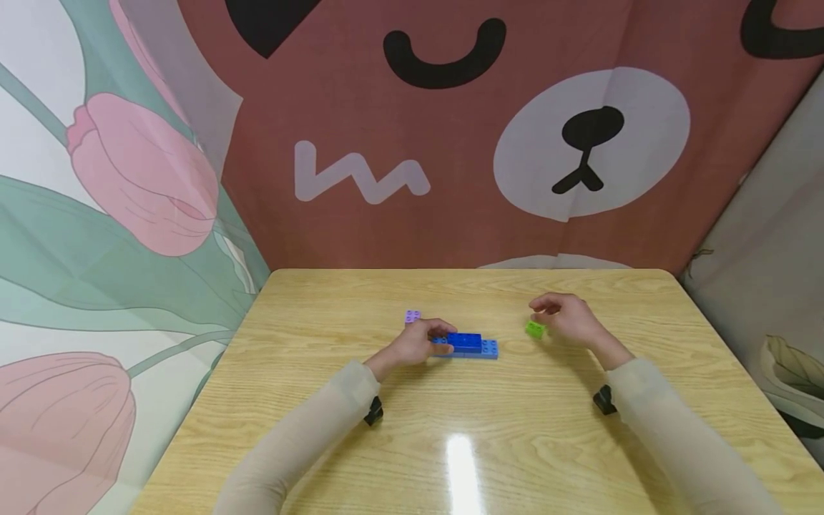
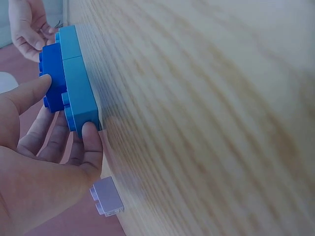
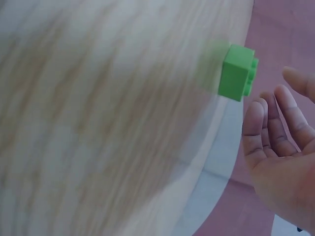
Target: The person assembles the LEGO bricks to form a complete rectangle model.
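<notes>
A dark blue brick (image 1: 465, 342) sits on top of two lighter blue bricks (image 1: 489, 349) that lie end to end on the table. My left hand (image 1: 415, 342) holds the left end of this stack. In the left wrist view its thumb (image 2: 34, 93) lies against the dark blue brick, and the other fingers reach round behind and under the end. My right hand (image 1: 569, 318) hovers just above and beside a green brick (image 1: 535, 329), apart from it. The right wrist view shows its fingers (image 3: 285, 123) loosely bent with nothing between them.
A purple brick (image 1: 413, 315) stands behind my left hand, near its wrist side. All of these rest on a wooden table (image 1: 386, 443) with a glare spot near its front. A printed cloth (image 1: 360, 236) hangs right behind the table's back edge.
</notes>
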Demonstrator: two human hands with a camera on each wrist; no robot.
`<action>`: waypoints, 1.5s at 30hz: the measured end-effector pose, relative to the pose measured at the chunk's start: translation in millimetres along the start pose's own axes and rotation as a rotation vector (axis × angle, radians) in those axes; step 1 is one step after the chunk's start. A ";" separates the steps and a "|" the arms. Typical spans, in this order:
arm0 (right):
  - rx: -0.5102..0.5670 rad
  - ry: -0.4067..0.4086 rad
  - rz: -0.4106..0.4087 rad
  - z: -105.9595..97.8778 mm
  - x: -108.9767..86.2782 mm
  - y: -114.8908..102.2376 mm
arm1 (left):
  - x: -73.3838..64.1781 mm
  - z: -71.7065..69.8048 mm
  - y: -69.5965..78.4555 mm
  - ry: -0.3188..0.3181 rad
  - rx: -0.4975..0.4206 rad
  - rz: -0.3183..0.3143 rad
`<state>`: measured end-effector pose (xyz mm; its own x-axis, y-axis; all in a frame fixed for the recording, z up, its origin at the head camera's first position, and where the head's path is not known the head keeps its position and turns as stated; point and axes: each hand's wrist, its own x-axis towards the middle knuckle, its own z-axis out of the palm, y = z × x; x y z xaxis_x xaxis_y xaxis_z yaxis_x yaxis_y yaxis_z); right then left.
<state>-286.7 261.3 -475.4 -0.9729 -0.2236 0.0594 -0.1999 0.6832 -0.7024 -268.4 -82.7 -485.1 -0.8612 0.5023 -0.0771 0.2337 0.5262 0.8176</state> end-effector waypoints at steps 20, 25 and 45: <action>-0.029 -0.052 0.027 5.8 5.3 11.2 | 1.1 -0.2 -1.5 0.002 0.004 -0.007; -0.054 -0.079 0.033 6.3 5.3 11.6 | 1.8 -0.3 -2.0 0.001 0.001 -0.010; -0.063 -0.085 0.004 2.1 -0.2 4.5 | 0.9 0.4 -2.7 -0.003 0.010 -0.014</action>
<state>-287.1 262.9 -480.0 -0.9609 -0.2770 -0.0056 -0.2054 0.7257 -0.6567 -269.6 -83.4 -487.6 -0.8631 0.4970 -0.0898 0.2266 0.5401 0.8105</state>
